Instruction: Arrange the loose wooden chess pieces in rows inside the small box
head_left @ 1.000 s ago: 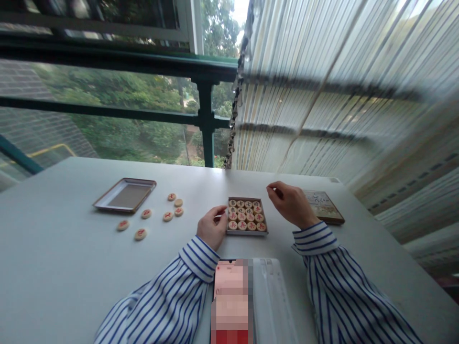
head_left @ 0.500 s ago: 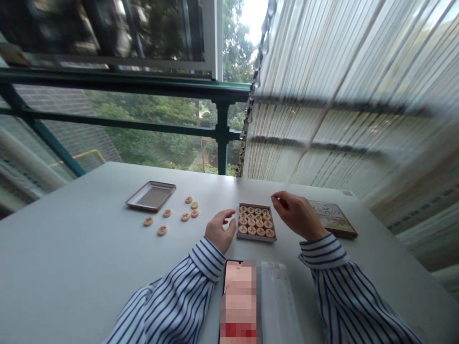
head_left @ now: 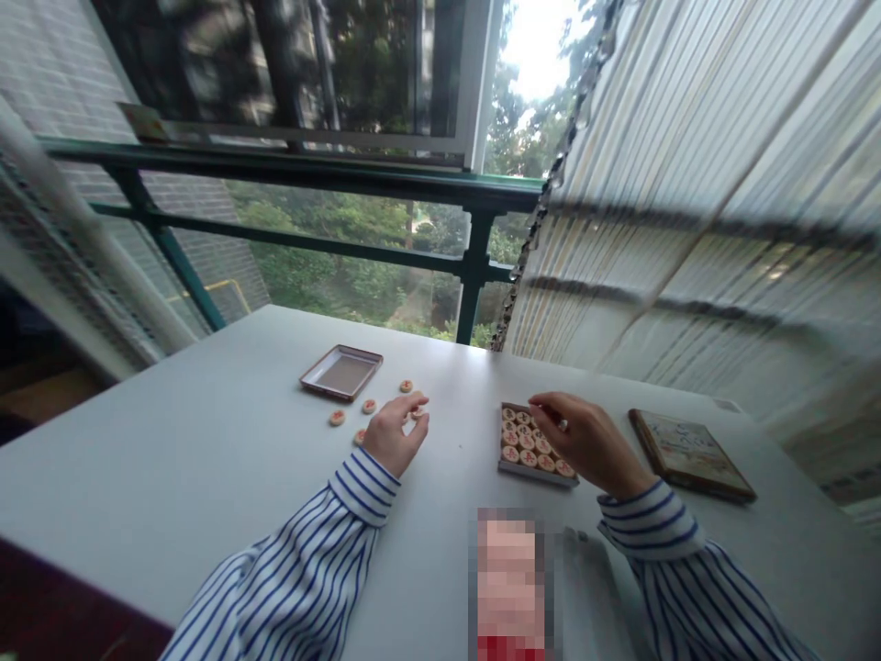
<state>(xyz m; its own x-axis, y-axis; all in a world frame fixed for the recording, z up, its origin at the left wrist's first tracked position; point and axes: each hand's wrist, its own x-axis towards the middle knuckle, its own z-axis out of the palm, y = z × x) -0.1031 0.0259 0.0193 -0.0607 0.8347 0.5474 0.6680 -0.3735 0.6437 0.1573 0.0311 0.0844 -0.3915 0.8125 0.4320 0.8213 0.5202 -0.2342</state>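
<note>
A small box (head_left: 513,466) packed with round wooden chess pieces sits on the white table (head_left: 206,459). My right hand (head_left: 582,442) rests curled over the box's right side, fingertips touching the pieces. My left hand (head_left: 394,432) lies on the table to the left, fingers bent over loose pieces (head_left: 370,406), covering some of them. Whether it grips one is hidden. Both arms wear blue-striped sleeves.
An empty box lid (head_left: 341,372) lies behind the loose pieces. A flat printed box (head_left: 690,452) sits at the right. A phone (head_left: 507,588) and a clear case (head_left: 592,597) lie near me. Window railing and blinds stand behind the table.
My left hand left the box's side and moved left onto the loose pieces. My right hand dropped onto the box. The view swung left.
</note>
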